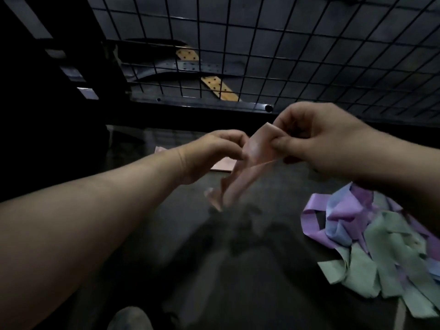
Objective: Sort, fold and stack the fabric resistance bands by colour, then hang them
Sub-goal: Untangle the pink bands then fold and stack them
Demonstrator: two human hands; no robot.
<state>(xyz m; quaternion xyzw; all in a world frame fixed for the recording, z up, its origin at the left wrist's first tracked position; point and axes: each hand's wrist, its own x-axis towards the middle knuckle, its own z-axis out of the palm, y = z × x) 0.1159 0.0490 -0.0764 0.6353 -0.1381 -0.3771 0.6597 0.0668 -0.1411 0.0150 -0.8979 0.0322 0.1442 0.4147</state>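
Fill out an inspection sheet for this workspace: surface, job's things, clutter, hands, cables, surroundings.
Surface: dark surface, dimly lit.
Job's things: pink band held up off the surface, its tail hanging down; flat pink pieces lying beyond the left hand; unsorted heap of purple, blue and green bands at the right.
Clutter: grey object at the bottom edge, too dim to identify.
Hands: left hand and right hand each pinch the pink band near its top.
Cables: nothing seen.
Surroundings: wire grid panel beyond the surface, perforated wooden strips behind it.
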